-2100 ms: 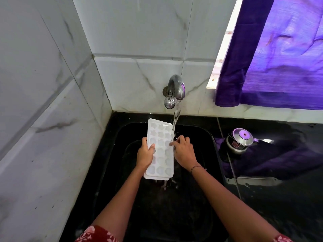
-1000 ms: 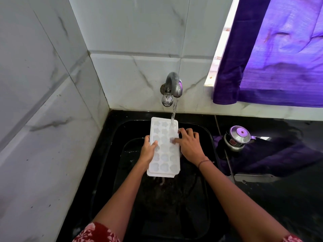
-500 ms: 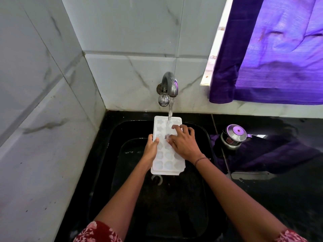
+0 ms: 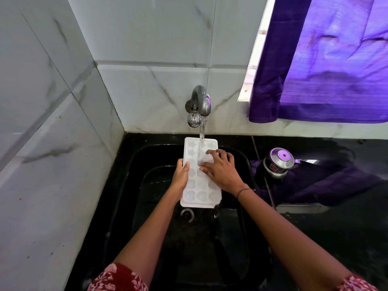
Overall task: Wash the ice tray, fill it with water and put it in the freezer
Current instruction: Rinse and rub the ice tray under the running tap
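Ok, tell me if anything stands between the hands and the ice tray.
Nothing visible does. The left hand grips the left edge of the ice tray, and the right hand lies with spread fingers on its compartments, under the stream from the tap.

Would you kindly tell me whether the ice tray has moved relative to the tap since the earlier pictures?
Yes. The ice tray has shifted right against the tap: the stream that ran past its right edge now lands in its middle cells.

Mid ice tray beneath right hand.
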`<state>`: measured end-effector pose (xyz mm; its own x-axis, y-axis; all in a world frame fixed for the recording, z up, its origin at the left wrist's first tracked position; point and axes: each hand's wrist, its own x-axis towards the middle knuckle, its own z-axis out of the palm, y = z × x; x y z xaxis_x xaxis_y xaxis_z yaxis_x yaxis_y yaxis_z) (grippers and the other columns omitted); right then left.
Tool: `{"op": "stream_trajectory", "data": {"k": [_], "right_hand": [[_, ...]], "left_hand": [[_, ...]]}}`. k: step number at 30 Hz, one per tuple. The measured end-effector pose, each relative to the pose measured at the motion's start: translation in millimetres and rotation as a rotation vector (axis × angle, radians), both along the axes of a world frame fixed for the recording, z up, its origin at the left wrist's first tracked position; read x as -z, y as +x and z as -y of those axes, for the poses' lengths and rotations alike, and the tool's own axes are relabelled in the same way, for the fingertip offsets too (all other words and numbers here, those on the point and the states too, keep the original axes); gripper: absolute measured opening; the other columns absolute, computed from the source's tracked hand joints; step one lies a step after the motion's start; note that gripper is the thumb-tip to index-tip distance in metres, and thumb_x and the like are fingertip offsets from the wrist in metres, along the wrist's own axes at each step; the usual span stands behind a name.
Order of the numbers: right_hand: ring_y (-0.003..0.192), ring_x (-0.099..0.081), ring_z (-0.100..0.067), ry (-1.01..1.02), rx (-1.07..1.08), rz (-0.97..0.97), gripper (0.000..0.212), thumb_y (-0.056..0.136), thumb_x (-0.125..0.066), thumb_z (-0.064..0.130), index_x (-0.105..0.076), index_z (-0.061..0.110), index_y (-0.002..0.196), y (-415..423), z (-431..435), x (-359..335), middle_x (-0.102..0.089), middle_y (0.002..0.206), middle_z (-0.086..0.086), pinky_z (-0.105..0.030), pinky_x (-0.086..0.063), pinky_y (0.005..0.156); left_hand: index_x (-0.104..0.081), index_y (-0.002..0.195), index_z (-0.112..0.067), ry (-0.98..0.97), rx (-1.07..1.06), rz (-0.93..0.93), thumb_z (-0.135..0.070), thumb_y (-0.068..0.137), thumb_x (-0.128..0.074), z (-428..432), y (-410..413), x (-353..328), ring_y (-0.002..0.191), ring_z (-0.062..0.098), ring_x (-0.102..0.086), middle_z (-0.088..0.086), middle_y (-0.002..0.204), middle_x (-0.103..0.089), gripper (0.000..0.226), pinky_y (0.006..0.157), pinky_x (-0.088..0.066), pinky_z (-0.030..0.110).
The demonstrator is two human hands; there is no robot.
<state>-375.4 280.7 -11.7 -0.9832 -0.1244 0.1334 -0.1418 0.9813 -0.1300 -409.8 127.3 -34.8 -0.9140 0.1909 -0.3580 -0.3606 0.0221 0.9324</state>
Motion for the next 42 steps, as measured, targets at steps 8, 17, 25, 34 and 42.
{"op": "stream_trajectory", "data": {"k": [8, 17, 25, 34, 42], "right_hand": [[0.130, -0.036, -0.031, -0.004, -0.009, 0.010, 0.063, 0.088, -0.016, 0.060, -0.067, 0.030, 0.109, 5, 4, 8, -0.044, 0.139, -0.003, -0.052, -0.024, 0.106], [0.132, -0.033, -0.029, 0.002, -0.050, 0.004, 0.056, 0.091, -0.017, 0.056, -0.062, 0.032, 0.113, 6, 15, 6, -0.042, 0.140, -0.003, -0.049, -0.024, 0.106], [0.134, -0.029, -0.029, 0.027, -0.044, 0.065, 0.068, 0.088, -0.009, 0.058, -0.066, 0.026, 0.108, 4, 13, 0, -0.036, 0.145, -0.002, -0.050, -0.021, 0.107], [0.134, -0.028, -0.030, 0.012, -0.060, 0.118, 0.064, 0.089, -0.012, 0.058, -0.063, 0.030, 0.117, 5, 10, 4, -0.036, 0.145, -0.002, -0.050, -0.021, 0.107], [0.134, -0.026, -0.027, 0.034, -0.095, 0.145, 0.053, 0.094, -0.022, 0.055, -0.055, 0.031, 0.128, -4, 24, 0, -0.032, 0.148, -0.003, -0.047, -0.023, 0.107]], "left_hand": [[-0.043, 0.112, -0.020, -0.014, -0.006, 0.030, -0.033, 0.102, -0.031, 2, 5, 4, 0.096, 0.024, -0.061, 0.008, 0.109, -0.060, 0.021, 0.084, -0.052, 0.041], [-0.046, 0.113, -0.020, -0.023, 0.030, 0.015, -0.037, 0.103, -0.025, -3, 7, 6, 0.098, 0.018, -0.057, 0.007, 0.113, -0.058, 0.029, 0.086, -0.048, 0.034], [-0.049, 0.100, -0.021, -0.034, 0.078, -0.008, -0.028, 0.104, -0.026, -6, 7, 7, 0.090, 0.014, -0.056, 0.003, 0.101, -0.059, 0.025, 0.076, -0.046, 0.024], [-0.049, 0.105, -0.023, -0.030, 0.070, 0.012, -0.036, 0.103, -0.027, -6, 8, 8, 0.095, 0.015, -0.058, 0.000, 0.101, -0.060, 0.025, 0.081, -0.049, 0.028], [-0.048, 0.108, -0.020, -0.008, 0.018, -0.013, -0.034, 0.101, -0.035, 3, 7, 3, 0.087, 0.017, -0.061, 0.006, 0.104, -0.062, 0.021, 0.078, -0.052, 0.034]]}}
